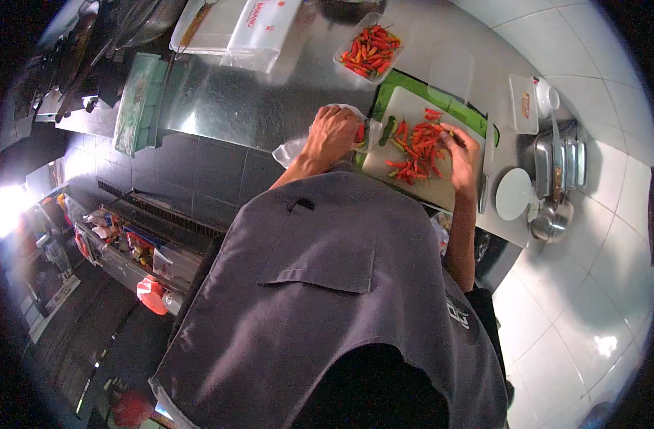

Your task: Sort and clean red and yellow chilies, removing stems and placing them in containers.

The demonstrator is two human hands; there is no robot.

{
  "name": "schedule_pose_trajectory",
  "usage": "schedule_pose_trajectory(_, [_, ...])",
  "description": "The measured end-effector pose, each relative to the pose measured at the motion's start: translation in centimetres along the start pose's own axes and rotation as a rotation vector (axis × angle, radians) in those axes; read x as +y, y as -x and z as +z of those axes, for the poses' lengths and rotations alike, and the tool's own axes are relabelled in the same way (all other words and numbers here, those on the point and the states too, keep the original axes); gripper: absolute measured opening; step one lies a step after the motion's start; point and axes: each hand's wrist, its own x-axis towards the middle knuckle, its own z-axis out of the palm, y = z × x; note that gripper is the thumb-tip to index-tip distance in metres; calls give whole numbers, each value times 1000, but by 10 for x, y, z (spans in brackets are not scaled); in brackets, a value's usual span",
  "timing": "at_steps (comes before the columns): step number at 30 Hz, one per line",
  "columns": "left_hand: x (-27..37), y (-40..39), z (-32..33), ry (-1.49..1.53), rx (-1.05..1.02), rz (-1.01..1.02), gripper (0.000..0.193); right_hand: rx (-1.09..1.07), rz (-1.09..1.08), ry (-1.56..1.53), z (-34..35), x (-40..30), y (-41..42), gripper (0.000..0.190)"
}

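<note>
Red and orange chilli peppers [426, 140] lie in a loose heap on a white cutting board [397, 102], with a dark green pepper or leaf [387, 131] at the heap's left. My right hand [463, 153] reaches into the heap's right side, thumb and fingertips among the chillies; whether it pinches one cannot be told. Left of the board, my left hand [335, 126] is curled over a clear plastic bag [290, 152] and appears to grip it. A red chilli [360, 132] shows beside its fingertips, which are partly hidden.
Above the board stands a clear container of chillies [371, 52]. A green mat [405, 80] lies under the board, with a transparent lid [450, 72] overlapping it. Rightward are a white lid [514, 194], metal trays [544, 161] and a steel pot [551, 221]. Printed plastic packaging [262, 32] lies at upper left.
</note>
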Motion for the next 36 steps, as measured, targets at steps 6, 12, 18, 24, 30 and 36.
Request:
schedule_pose_trajectory(6, [38, -32, -5, 401, 3, 43, 31, -42, 167, -493, 0, -18, 11, 25])
schedule_pose_trajectory(12, [68, -62, 21, 718, -204, 32, 31, -49, 178, -553, 14, -39, 19, 25])
schedule_pose_trajectory(18, [22, -106, 0, 640, -197, -330, 26, -12, 80, -780, -14, -9, 12, 24])
schedule_pose_trajectory(24, [-14, -147, -27, 306, 184, -278, 23, 7, 106, -848, -8, -11, 10, 23])
schedule_pose_trajectory(30, [-22, -143, -2, 198, 100, -197, 22, -24, 128, -768, 2, -31, 5, 24])
schedule_pose_trajectory(36, [-17, -132, 4, 352, 156, -66, 25, -13, 131, -695, 9, -41, 2, 25])
